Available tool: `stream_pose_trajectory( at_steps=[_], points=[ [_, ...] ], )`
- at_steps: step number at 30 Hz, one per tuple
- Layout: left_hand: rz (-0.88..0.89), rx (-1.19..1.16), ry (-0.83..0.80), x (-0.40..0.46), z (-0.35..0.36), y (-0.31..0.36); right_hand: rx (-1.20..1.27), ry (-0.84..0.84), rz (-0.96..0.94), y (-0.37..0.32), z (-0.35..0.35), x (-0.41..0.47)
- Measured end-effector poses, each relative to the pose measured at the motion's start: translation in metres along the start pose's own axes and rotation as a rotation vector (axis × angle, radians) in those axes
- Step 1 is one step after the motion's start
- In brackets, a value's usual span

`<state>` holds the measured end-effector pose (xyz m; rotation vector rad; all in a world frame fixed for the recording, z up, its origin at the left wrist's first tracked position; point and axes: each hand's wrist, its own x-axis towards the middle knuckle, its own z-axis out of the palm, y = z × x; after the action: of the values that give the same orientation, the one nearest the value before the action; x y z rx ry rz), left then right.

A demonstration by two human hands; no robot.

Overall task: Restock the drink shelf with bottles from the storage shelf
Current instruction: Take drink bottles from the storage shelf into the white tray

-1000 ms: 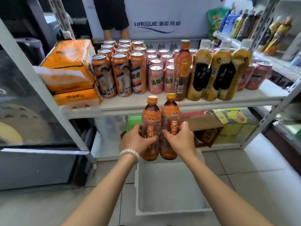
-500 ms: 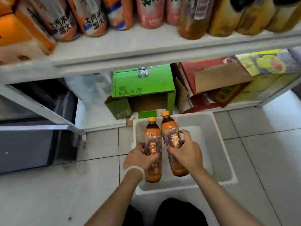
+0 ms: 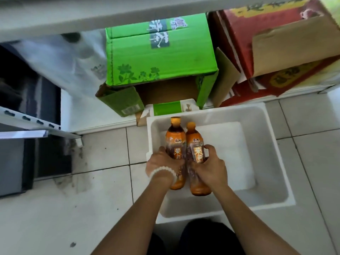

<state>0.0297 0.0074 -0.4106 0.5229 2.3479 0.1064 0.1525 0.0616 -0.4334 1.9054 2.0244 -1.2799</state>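
Note:
Two brown tea bottles with orange caps and orange labels stand side by side over a white foam box on the floor. My left hand, with a white bead bracelet at the wrist, grips the left bottle around its lower half. My right hand grips the right bottle the same way. Both bottles sit at the box's left side, low inside it; whether their bases touch the bottom I cannot tell. The drink shelf above is out of view.
An open green carton lies on the bottom shelf just behind the box, with a red carton to its right. A shelf board runs overhead. Grey tiled floor lies to the left. My dark-clothed knees are below.
My view has tilted down from the stocked drink shelf to the floor. Both hands have carried the two bottles down, from shelf height into the white foam box.

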Motion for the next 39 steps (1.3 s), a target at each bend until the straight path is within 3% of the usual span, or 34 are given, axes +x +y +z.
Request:
stream_pose_trajectory(
  at_steps=[11, 19, 26, 30, 33, 39],
  points=[
    [0.037, -0.138, -0.06, 0.004, 0.036, 0.008, 0.011, 0.025, -0.011, 0.029, -0.01, 0.019],
    [-0.04, -0.124, -0.057, 0.007, 0.059, 0.006, 0.035, 0.017, -0.013, 0.038, -0.008, 0.026],
    [-0.081, -0.046, -0.088, 0.0, 0.054, 0.014, 0.092, -0.187, -0.035, 0.039, -0.02, 0.024],
    [-0.016, 0.041, -0.06, -0.021, 0.032, 0.021, -0.094, -0.351, -0.091, 0.027, -0.041, 0.02],
    [0.15, 0.273, 0.055, -0.04, -0.002, 0.034, -0.263, -0.232, -0.234, 0.0, -0.07, 0.01],
    [0.313, 0.231, 0.353, -0.081, -0.083, 0.082, -0.421, 0.295, -0.526, -0.064, -0.153, -0.012]
  ],
)
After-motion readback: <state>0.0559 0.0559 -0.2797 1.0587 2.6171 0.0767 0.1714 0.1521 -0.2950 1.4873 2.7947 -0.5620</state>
